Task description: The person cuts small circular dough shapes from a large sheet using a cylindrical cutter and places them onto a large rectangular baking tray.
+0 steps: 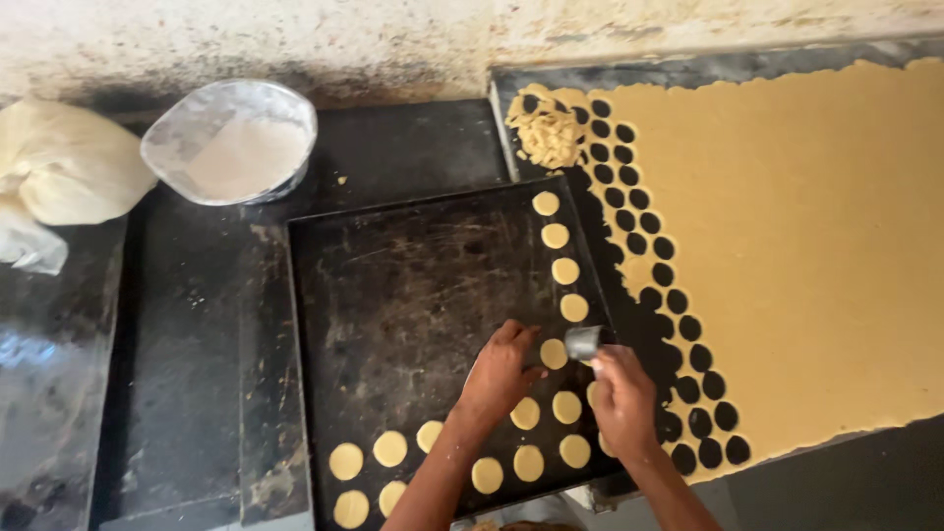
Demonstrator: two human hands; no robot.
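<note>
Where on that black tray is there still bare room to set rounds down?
The baking tray is bare across its middle and left, between the right-edge column of dough rounds and the bottom rows. It is crowded at the lower right, where the left hand and right hand with the metal cutter work.

Against the stained wall (393,39), upper left: round metal bowl (229,141) holding white flour, set on a dark counter (187,324). Far left: pale lump of dough (69,162) beside crumpled clear plastic (28,246). Upper centre: small heap of dough scraps (547,133), lying at the perforated corner near the wall.
</note>
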